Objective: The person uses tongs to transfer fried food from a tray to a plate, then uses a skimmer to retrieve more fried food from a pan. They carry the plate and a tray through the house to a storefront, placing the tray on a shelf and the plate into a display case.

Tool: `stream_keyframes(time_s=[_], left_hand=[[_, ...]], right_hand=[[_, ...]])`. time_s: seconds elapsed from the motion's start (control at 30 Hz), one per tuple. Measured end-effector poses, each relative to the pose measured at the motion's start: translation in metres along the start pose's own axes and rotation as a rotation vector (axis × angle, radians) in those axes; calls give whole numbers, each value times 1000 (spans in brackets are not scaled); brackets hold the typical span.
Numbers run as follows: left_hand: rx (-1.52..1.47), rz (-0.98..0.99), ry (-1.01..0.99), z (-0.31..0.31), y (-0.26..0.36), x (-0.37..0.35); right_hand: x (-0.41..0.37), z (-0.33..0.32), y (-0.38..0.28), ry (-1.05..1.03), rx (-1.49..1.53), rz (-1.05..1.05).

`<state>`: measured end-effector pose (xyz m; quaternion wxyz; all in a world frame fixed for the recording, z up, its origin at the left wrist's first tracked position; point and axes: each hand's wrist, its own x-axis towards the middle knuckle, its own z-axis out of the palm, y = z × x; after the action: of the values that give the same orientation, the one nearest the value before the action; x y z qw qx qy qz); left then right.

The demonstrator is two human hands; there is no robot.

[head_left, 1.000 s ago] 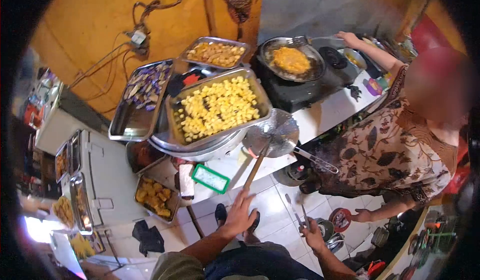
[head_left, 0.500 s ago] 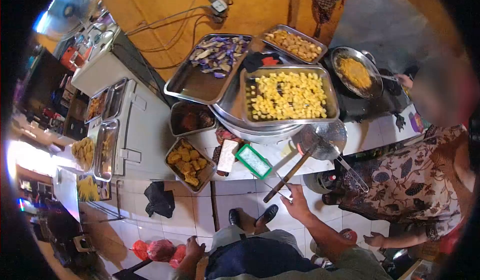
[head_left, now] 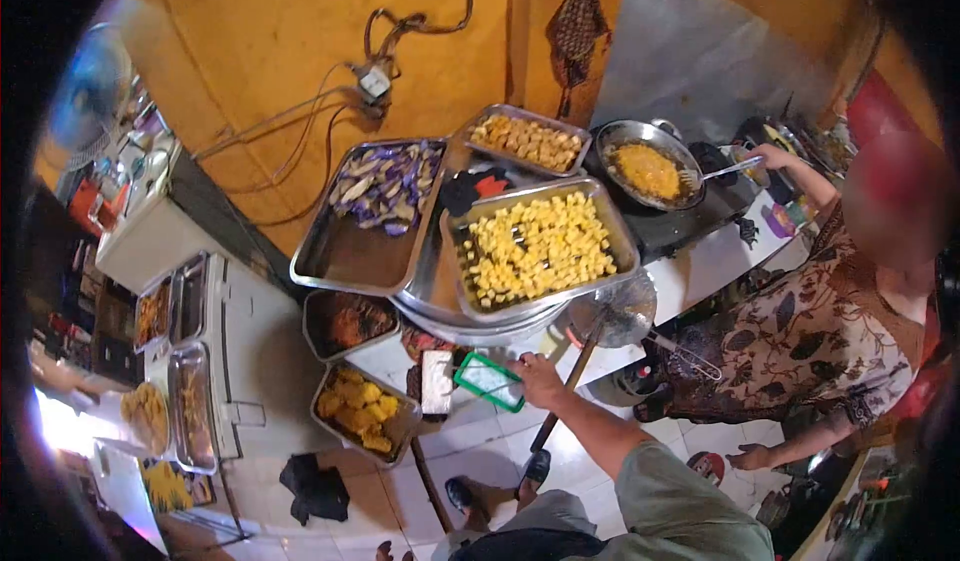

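My right hand [head_left: 541, 381] is closed around thin metal tongs, whose arms are hard to make out now. It is at the right end of a green-rimmed container [head_left: 472, 369] with white contents, and the tongs reach over that container. Left of it stands a white block-like item [head_left: 437, 382] with a dark side. Of my left hand [head_left: 396, 553], only fingertips show at the bottom edge, away from the food. A long wooden handle [head_left: 568, 389] of a round metal strainer [head_left: 628, 311] passes close beside my right hand.
Trays of yellow cubes [head_left: 540, 246], purple eggplant pieces [head_left: 385, 189] and browned chunks [head_left: 528, 143] rest around a large pot. A tin of fried pieces [head_left: 355, 409] sits at the counter's front. At right, a co-worker's hand [head_left: 772, 157] holds a spatula in a wok [head_left: 648, 168].
My right hand has moved forward with the tongs, from in front of the counter to the green-rimmed container. My left hand has dropped nearly out of view. The camera view has shifted.
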<state>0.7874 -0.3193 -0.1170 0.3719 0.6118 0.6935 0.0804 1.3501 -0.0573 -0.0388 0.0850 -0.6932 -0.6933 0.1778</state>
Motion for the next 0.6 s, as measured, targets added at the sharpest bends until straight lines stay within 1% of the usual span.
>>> stream_keyframes(time_s=[0.07, 0.13, 0.17, 0.23, 0.27, 0.33, 0.4, 0.6], left_hand=[[67, 134, 123, -19, -31, 9], [45, -10, 69, -36, -19, 14], [37, -71, 42, -39, -11, 19], [32, -147, 18, -43, 3, 28], [27, -163, 9, -42, 12, 34], [10, -198, 3, -42, 27, 43], [-8, -215, 5, -40, 40, 47], [-43, -257, 10, -34, 66, 42]], right_hand=[[-1, 0, -3, 29, 38, 14], [-1, 2, -6, 5, 20, 59], [0, -4, -10, -48, -2, 92], [2, -10, -10, -60, 53, 94], [3, -12, -10, -82, 102, 86], [5, -19, -10, -42, 92, 66], [4, -22, -10, -113, 100, 56], [5, -24, 3, -83, 177, 10]])
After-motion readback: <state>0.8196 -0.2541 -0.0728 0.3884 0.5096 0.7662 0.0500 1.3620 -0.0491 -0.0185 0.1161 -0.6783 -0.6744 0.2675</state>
